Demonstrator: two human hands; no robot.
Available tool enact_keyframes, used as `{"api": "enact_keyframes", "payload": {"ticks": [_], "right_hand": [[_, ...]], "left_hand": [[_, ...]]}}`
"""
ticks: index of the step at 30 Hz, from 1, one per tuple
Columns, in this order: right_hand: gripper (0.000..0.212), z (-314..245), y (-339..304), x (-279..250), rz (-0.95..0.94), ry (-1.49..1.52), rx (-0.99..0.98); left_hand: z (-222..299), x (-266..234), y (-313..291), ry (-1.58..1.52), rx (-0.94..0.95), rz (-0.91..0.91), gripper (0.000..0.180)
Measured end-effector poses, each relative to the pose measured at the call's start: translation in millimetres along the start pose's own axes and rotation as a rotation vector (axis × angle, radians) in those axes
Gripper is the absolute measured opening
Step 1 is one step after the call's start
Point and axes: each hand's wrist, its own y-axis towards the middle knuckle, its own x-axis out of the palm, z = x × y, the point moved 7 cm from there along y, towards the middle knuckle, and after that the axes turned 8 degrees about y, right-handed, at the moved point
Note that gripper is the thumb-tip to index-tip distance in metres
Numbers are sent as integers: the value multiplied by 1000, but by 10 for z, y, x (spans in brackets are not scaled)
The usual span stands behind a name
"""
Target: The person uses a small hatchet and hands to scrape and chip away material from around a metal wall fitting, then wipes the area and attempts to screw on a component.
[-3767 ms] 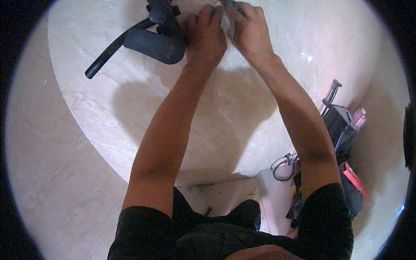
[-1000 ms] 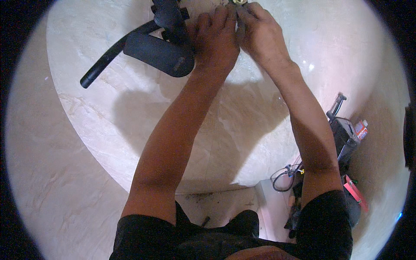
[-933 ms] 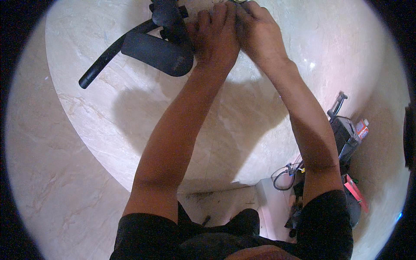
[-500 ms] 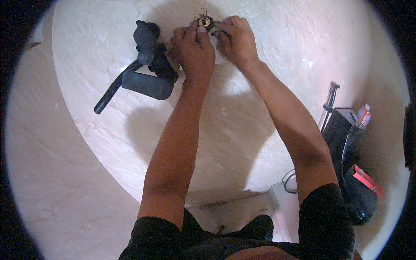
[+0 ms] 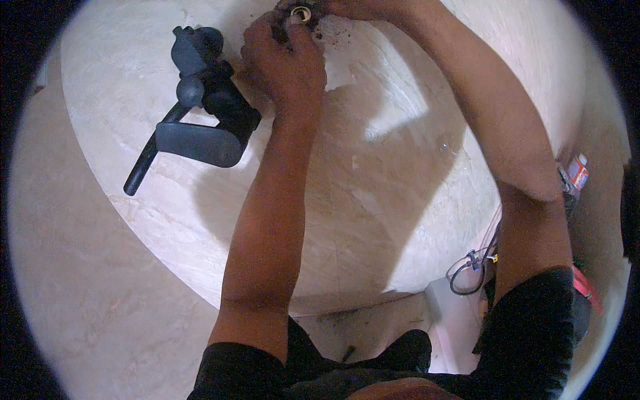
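A round brass fitting (image 5: 301,14) sits in a rough, dirty hole in the pale marbled surface (image 5: 373,220) at the top of the view. My left hand (image 5: 285,63) is closed at it, thumb pressed against the lower left of the ring and fingers curled alongside. On the other side, my right hand (image 5: 357,9) reaches the dark rim of the hole. The picture's top edge cuts it off, so its grip is hidden. To the left of my left hand is a matte black tap-like fixture (image 5: 200,143) with a round body, a long tube and a flat lever.
Dark crumbs (image 5: 337,37) are scattered below the hole. At the right, beyond my right forearm, are a small white-and-orange bottle (image 5: 579,170) and a red strip (image 5: 587,290) on a dark object. A thin black cable (image 5: 460,291) loops near a pale ledge (image 5: 453,320) at the lower right.
My right hand has moved up toward the top edge, its elbow swinging out to the right over the dark items. My left hand stays at the brass fitting. The whole view has shifted slightly.
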Motion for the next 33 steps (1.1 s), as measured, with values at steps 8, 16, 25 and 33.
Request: {"api": "enact_keyframes", "payload": {"ticks": [8,16,25,33], "right_hand": [[7,19,-403,138,412,-93,-77],[4,-298,-744,475,905,-196,142],[7,-191,-720,489,1030,-110,391],[16,-509,-710,639,817,-395,221]], "left_hand": [[-35,34,2,203,-21,-155,42],[79,10,-13,51,-162,-320,42],[-221,-50,-89,165,62,-167,37],[119,-37,-287,552,341,-189,32]]}}
